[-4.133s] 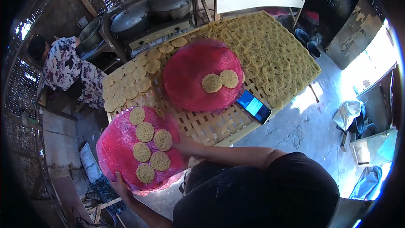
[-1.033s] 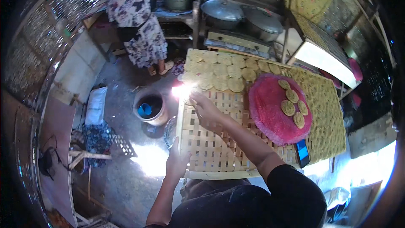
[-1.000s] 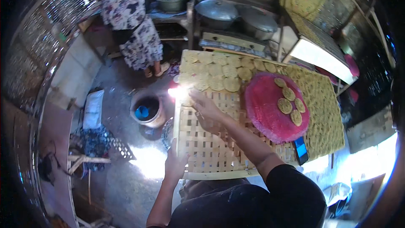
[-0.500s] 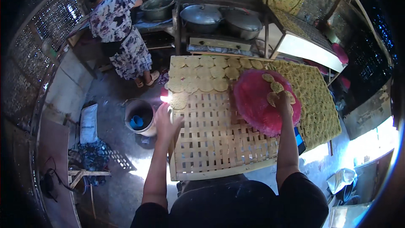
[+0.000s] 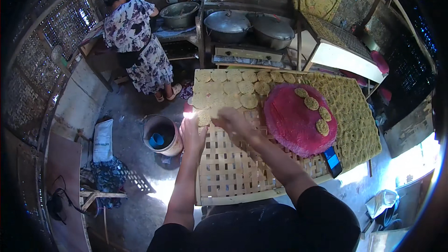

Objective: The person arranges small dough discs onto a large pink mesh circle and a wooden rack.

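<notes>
A woven bamboo rack (image 5: 228, 168) lies in front of me, its far rows covered with thin round yellowish crackers (image 5: 231, 87). My left hand (image 5: 190, 133) is at the rack's left edge, thumb apart from the fingers, beside a brightly lit pink thing I cannot make out. My right hand (image 5: 232, 123) is over the rack near the end of the cracker row, close to my left hand. Motion smears its fingers, and a pale patch by the fingertips is unclear. Right of it, a round pink mat (image 5: 291, 121) carries several small textured rounds (image 5: 311, 103).
Dense yellowish rounds (image 5: 354, 121) cover the rack's right side. A phone (image 5: 332, 161) lies near its front edge. On the floor left stands a bucket (image 5: 175, 147) with a blue cup (image 5: 157, 140). Lidded pots (image 5: 227, 24) stand behind; another person (image 5: 135, 37) works by a basin (image 5: 179, 16).
My right hand has moved left from the rounds on the pink mat to the rack's left part. A round it was at has gone from the mat. My left hand stays by the edge.
</notes>
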`<state>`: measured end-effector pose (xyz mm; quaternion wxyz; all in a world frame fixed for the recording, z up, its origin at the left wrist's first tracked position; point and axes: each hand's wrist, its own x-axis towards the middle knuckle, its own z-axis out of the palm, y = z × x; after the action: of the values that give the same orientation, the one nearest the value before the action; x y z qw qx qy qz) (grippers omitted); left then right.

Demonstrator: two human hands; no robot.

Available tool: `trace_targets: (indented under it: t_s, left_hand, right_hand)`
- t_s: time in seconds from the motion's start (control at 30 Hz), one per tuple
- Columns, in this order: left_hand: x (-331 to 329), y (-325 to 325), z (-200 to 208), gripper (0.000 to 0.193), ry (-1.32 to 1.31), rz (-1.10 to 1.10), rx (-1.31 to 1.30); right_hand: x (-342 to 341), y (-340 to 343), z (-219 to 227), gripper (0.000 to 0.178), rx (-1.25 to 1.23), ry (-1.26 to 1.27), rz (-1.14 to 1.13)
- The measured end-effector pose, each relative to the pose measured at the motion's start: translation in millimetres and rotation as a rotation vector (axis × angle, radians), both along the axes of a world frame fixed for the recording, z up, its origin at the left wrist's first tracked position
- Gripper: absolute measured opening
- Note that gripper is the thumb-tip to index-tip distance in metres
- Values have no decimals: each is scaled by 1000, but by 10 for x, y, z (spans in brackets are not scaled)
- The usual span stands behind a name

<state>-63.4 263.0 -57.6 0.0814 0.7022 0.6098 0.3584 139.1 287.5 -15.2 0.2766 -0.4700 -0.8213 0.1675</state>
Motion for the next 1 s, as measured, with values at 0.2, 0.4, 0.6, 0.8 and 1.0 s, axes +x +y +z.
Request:
trace_targets:
  t_s: [0.2, 0.4, 0.6, 0.8, 1.0]
  left_hand:
    - [96, 24, 15, 53, 182, -95, 65]
    - [236, 64, 195, 45, 389, -186, 168]
    - [412, 244, 104, 21, 314, -234, 284]
    - [474, 214, 169, 19, 270, -289, 258]
    - [403, 151, 55, 21, 256, -281, 216]
  right_hand:
    - [147, 20, -430, 41, -208, 358, 43]
    - [1807, 565, 26, 22, 15, -14, -547]
    - [3252, 49, 191, 23, 311, -525, -928]
    - [3097, -48, 373, 25, -147, 100, -660]
    - [1413, -73, 313, 28, -484, 694, -235]
